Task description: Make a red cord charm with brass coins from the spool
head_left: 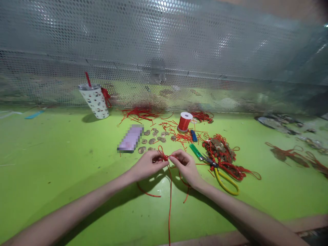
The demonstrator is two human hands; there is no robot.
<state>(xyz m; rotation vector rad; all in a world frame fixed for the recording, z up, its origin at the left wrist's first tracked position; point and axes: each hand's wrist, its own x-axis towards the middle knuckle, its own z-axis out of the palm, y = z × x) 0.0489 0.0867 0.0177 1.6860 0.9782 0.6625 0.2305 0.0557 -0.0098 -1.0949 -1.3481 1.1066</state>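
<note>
A red cord (169, 201) with a loop and a small knot at its top is pinched between both hands above the green table. My left hand (149, 165) has thumb and fingers closed on the knotted part from the left. From the right, my right hand (186, 168) pinches the cord close beside the knot. Loose cord ends hang below the hands, one running down toward the table's front edge. Just beyond my hands lie several round coins (152, 140). Right of my right hand are scissors with yellow and red handles (222, 177).
Behind the coins stand a spool of red cord (185, 123) and cut red scraps. A heap of corded coins (219, 150), a green lighter (195, 151) and a blue lighter (194, 136) lie rightward. Leftward are a pixelated phone (131, 138) and a straw cup (95, 102). Perforated metal (123, 41) closes the back.
</note>
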